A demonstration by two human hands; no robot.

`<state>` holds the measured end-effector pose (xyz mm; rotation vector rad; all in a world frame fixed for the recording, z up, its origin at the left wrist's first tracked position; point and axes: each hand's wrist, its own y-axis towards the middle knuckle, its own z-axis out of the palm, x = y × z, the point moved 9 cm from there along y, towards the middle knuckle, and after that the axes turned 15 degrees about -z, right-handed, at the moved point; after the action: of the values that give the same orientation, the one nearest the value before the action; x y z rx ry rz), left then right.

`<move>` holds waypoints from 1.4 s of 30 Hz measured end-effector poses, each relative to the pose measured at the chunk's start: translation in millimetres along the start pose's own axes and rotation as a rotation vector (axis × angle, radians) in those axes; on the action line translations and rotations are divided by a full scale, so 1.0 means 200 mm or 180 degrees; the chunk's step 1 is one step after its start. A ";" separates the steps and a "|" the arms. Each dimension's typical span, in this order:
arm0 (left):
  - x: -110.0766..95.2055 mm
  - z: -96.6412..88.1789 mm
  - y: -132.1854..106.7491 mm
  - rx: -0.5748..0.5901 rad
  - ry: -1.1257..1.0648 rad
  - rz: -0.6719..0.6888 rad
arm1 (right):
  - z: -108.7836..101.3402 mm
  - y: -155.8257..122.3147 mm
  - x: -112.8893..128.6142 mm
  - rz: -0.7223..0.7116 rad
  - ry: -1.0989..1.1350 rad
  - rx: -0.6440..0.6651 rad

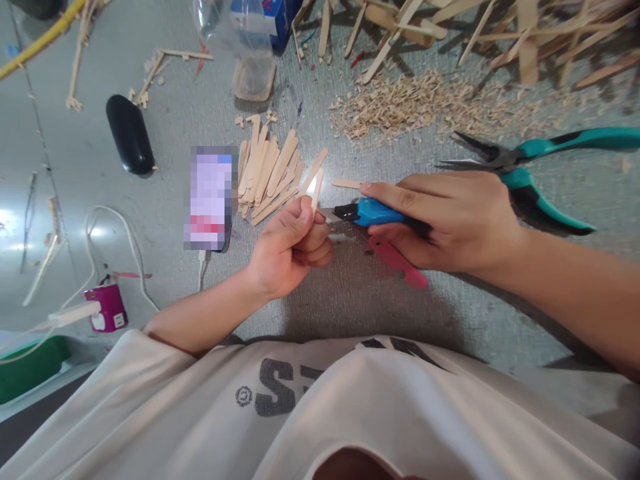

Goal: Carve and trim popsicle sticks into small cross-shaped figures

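Note:
Upright between the thumb and curled fingers of my left hand [293, 243] is a wooden craft stick [317, 189]. My right hand [445, 213] is wrapped round a utility knife [377, 211] with a blue and black body. Its tip points left and comes close to my left fingers; whether the blade touches the stick I cannot tell. A second small wooden stick [346, 183] lies by my right index fingertip. Under that hand shows a flat red piece [400, 261], partly hidden. Just beyond my left hand is a pile of short craft sticks [265, 167].
Teal-handled pliers [500, 157] lie beyond my right hand. Wood shavings [400, 107] and long sticks [527, 40] spread across the back. A phone [210, 200] with a cable, a black case [129, 133], a clear container [254, 77] and a purple adapter [107, 308] are left.

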<state>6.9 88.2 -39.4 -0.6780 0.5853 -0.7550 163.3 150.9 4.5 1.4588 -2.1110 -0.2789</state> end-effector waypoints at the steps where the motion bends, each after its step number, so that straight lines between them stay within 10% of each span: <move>1: 0.00 0.00 0.00 0.0004 0.0032 0.0014 | -0.01 0.00 0.01 -0.0047 -0.0045 -0.0056; 18: -0.06 0.08 -0.04 0.0682 0.1009 0.0812 | -0.01 0.03 0.06 -0.0294 0.0282 -0.0110; 42: -0.09 0.06 -0.03 0.0385 0.1483 0.1336 | 0.00 0.03 0.09 -0.0106 0.0201 0.0074</move>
<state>2.2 103.5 -23.8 -0.2463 1.0599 -0.5451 154.6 137.0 12.7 1.4977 -2.0479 -0.2187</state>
